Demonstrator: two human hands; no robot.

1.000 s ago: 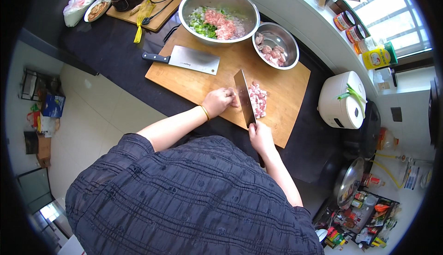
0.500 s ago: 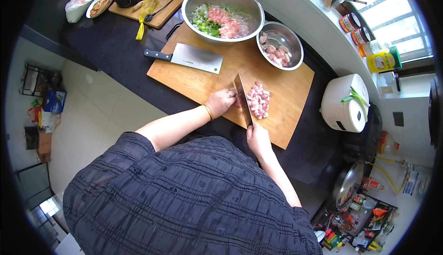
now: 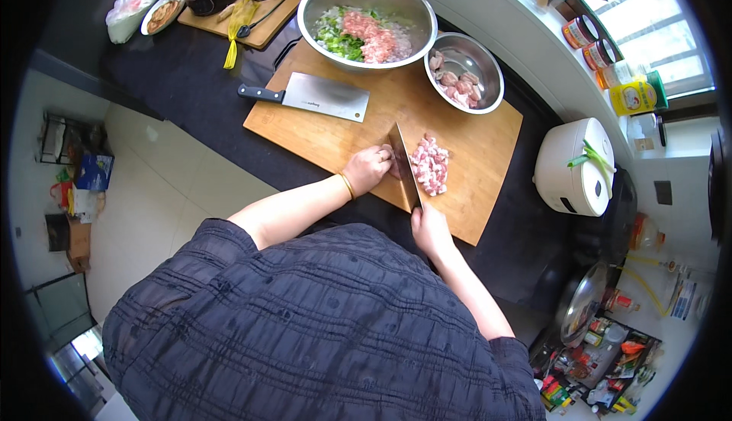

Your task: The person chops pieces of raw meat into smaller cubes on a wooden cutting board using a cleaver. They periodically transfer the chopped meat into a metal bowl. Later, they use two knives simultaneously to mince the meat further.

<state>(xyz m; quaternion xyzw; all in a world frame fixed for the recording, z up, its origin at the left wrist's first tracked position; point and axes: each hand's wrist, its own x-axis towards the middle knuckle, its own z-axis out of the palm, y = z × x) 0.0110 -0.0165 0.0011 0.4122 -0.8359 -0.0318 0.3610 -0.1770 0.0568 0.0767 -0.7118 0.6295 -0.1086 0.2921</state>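
My right hand [image 3: 431, 232] grips the handle of a cleaver [image 3: 404, 163], its blade standing on edge over the wooden cutting board [image 3: 482, 165]. Left of the blade, my left hand [image 3: 367, 171] is closed, fingers curled, on a small piece of raw meat [image 3: 394, 168] that they partly hide. Diced pink and white meat [image 3: 430, 165] lies in a pile just right of the blade. Farther back on the board rests a second cleaver [image 3: 329, 98] with a black handle, lying flat and touched by neither hand.
Behind the board stand a large steel bowl [image 3: 421, 18] of minced meat and chopped greens, and a smaller steel bowl [image 3: 497, 89] with meat chunks. A white rice cooker [image 3: 568, 169] with a green onion on top is at the right. Another wooden board [image 3: 286, 20] lies far left.
The whole view has shifted slightly. Both hands stay at the same spot on the board, and the cleaver remains beside the meat with hardly any change.
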